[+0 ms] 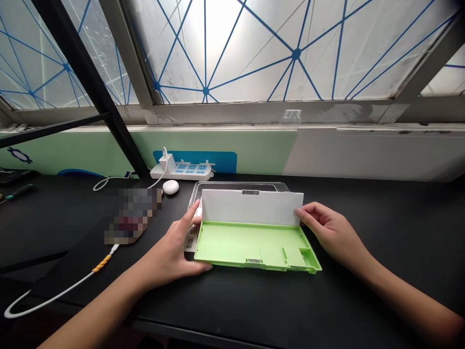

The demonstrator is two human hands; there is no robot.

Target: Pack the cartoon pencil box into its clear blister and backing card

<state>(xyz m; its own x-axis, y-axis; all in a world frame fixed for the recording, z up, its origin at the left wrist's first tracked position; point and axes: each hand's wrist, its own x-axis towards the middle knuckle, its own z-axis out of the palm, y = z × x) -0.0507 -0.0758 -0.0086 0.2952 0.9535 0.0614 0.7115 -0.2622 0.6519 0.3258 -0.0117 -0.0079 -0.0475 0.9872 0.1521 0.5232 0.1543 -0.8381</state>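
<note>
Left hand [179, 252] clasps the green case's [254, 245] near-left corner; right hand [329, 230] pinches the upright white lid's [250, 207] edge (lightly). Between them, that lid could drop shut if the pinch slackens.

A black surface [363, 203] is seen below the window. On it an open green case [254, 247] with a white lid is set, with a clear tray [240, 186] just behind it. Farther back left a power strip [181, 170] and a white puck [170, 186] are placed, and a white cable [54, 295] is laid near the front left.
</note>
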